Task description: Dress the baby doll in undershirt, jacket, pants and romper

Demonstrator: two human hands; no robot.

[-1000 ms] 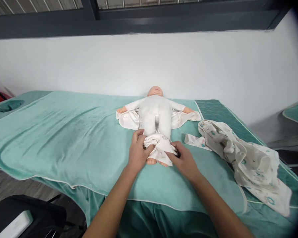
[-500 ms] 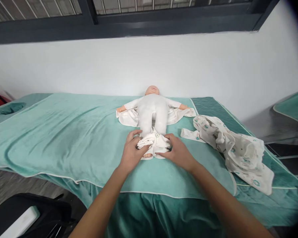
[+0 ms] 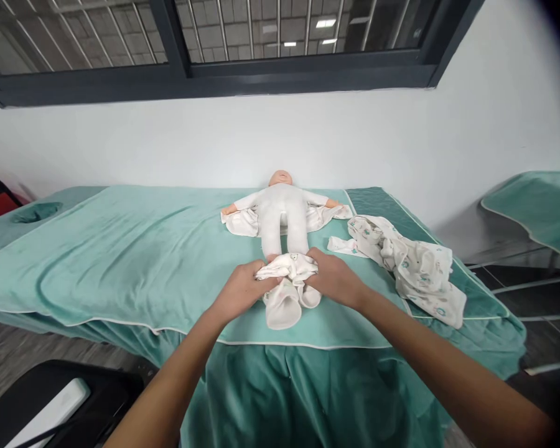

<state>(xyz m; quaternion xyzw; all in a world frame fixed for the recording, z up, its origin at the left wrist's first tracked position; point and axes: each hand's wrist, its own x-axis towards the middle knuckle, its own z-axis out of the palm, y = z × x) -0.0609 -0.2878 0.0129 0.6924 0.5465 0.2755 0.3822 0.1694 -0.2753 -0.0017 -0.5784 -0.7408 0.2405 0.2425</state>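
Bunched garment (image 3: 292,266): As our left hand (image 3: 239,290) and right hand (image 3: 335,278) gripped it from both sides, it lay gathered between them, two loose tubes of cloth hanging towards us below our fingers.
Left hand: We had it clamped on the near left side of the cloth, its thumb laid across the front.
Right hand: We had it closed on the opposite side, apart from the left, its thumb hidden from us.
Doll (image 3: 284,202): It lay just beyond our hands, arms spread, its legs pointing at us; their lower ends met the gathered cloth, and we could not tell whether the feet were inside.
White cloth (image 3: 241,223): It was spread beneath the doll's arms, farther off than our hands.
Patterned garment (image 3: 415,261): It lay crumpled to the right of our right hand, beyond that forearm.
Green cover (image 3: 168,249): It stretched under our hands and far to their left, its pale edge running nearer to us.
Black object (image 3: 109,392): It stood below our left forearm, bearing a white item (image 3: 51,414).
Window (image 3: 298,74): Its dark frame and bars rose well beyond our hands.
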